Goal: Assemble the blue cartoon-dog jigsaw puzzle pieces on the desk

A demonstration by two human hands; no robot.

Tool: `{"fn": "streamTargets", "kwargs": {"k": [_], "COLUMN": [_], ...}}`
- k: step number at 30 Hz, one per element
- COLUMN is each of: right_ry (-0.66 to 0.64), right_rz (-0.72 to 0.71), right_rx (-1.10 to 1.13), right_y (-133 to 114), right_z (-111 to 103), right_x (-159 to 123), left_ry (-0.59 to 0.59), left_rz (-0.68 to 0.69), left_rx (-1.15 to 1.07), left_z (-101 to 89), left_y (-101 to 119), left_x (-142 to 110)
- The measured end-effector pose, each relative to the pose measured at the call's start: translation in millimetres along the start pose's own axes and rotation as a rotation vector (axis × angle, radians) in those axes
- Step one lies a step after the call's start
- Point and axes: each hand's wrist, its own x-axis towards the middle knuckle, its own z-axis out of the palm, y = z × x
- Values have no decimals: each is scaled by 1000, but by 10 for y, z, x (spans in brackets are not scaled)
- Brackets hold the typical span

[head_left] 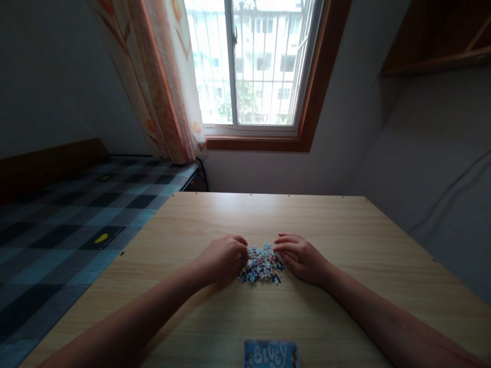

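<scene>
A small heap of jigsaw puzzle pieces (262, 265), blue, white and multicoloured, lies on the wooden table (215, 322). My left hand (227, 256) is at the heap's left edge with its fingers curled down and closed; whatever the fingertips hold, if anything, is hidden. On the right side, my right hand (301, 258) rests with its fingers stretched out, the tips touching the edge of the pieces. Nearer to me lies a blue box (272, 353) with the lettering "Bluey", cut off by the bottom of the view.
A bed with a checked blue and black cover (76, 220) stands along the table's left side. Beyond the far edge are a window (264, 66) and a patterned curtain (161, 82). A wooden shelf (433, 61) hangs on the right wall, with a cable (452, 186) below.
</scene>
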Motion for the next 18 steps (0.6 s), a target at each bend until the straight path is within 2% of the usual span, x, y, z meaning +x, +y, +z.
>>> {"fn": "streamTargets", "kwargs": {"k": [18], "right_ry": [-34], "right_rz": [27], "right_rx": [35], "right_y": [-20], "right_z": [-9], "right_x": [5], "left_ry": [34], "left_rz": [-9], "left_rx": [13], "left_z": [84], "left_y": [11], "left_x": [12]}}
